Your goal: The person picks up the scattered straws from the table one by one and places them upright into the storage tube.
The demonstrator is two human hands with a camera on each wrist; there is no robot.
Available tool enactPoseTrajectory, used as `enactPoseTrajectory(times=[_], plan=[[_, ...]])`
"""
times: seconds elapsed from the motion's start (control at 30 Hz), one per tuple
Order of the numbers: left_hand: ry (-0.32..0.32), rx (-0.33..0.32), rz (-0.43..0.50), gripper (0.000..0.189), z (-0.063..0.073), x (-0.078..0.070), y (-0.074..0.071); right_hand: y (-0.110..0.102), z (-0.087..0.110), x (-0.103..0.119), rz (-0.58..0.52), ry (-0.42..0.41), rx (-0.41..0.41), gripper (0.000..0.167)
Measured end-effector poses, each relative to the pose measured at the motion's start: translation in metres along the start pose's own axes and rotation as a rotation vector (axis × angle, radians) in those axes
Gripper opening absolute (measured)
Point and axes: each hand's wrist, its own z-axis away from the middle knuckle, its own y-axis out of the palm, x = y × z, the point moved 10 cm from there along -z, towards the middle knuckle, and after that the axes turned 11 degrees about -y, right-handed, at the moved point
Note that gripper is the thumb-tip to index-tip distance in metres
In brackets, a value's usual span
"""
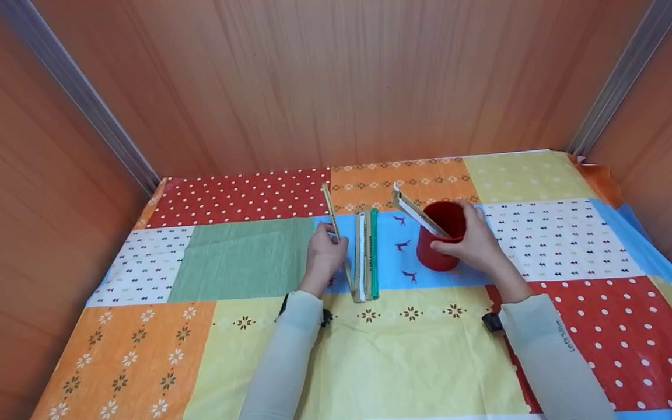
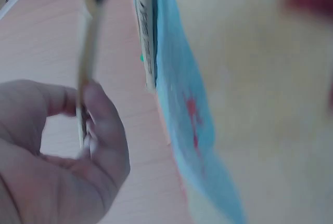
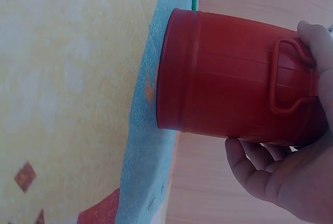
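Observation:
My left hand (image 1: 325, 254) pinches a long slim beige stick (image 1: 330, 204) with dark printed marks, held tilted beside a row of similar sticks. In the left wrist view, thumb and fingers meet on this stick (image 2: 89, 52). The row on the cloth has a white stick (image 1: 362, 256), beige ones and a green stick (image 1: 375, 251) at its right end. My right hand (image 1: 476, 242) grips a red cup (image 1: 438, 256) around its rim. White and beige sticks (image 1: 420, 217) lean out of the cup to the left. The right wrist view shows the cup's moulded side handle (image 3: 276, 78).
A patchwork-print cloth (image 1: 242, 262) covers the table. Wood-grain panels (image 1: 336, 87) enclose the back and both sides, with metal corner strips (image 1: 79, 87). At the far right edge the cloth (image 1: 601, 181) is rumpled.

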Motion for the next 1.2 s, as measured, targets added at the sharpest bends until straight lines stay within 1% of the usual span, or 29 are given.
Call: enactPoseTrajectory(times=[0.17, 0.27, 0.37, 0.43, 0.5, 0.6, 0.73, 0.83, 0.93, 1.1, 1.2], plan=[[0.051, 0.025, 0.016, 0.024, 0.009, -0.012, 0.001, 0.001, 0.001, -0.001, 0.000, 0.008, 0.010, 0.100], [0.083, 0.035, 0.059, 0.021, 0.015, -0.021, -0.001, 0.001, 0.001, 0.000, 0.003, 0.006, 0.014, 0.101], [0.123, 0.055, 0.160, 0.020, 0.023, -0.031, -0.004, 0.000, 0.001, 0.000, 0.001, 0.008, 0.015, 0.100], [0.160, 0.065, 0.248, 0.020, 0.027, -0.038, -0.006, 0.000, 0.001, 0.000, 0.000, 0.011, 0.016, 0.100], [0.215, 0.072, 0.328, 0.021, 0.033, -0.047, -0.008, 0.000, 0.002, 0.000, 0.002, 0.013, 0.014, 0.100], [0.316, 0.074, 0.406, 0.020, 0.042, -0.061, -0.012, 0.000, 0.002, 0.000, 0.006, 0.016, 0.013, 0.100], [0.443, 0.076, 0.461, 0.022, 0.056, -0.076, -0.016, 0.000, 0.002, 0.000, 0.002, 0.015, 0.012, 0.099], [0.508, 0.079, 0.498, 0.022, 0.065, -0.085, -0.018, 0.000, 0.002, 0.001, 0.003, 0.007, 0.014, 0.100], [0.541, 0.081, 0.513, 0.021, 0.071, -0.091, -0.019, 0.001, 0.001, 0.001, 0.004, 0.008, 0.016, 0.101], [0.587, 0.087, 0.513, 0.029, 0.078, -0.100, -0.021, 0.001, 0.001, 0.000, -0.012, 0.017, 0.019, 0.102], [0.627, 0.088, 0.547, 0.031, 0.084, -0.104, -0.023, 0.002, 0.001, -0.001, -0.018, 0.017, 0.022, 0.101]])
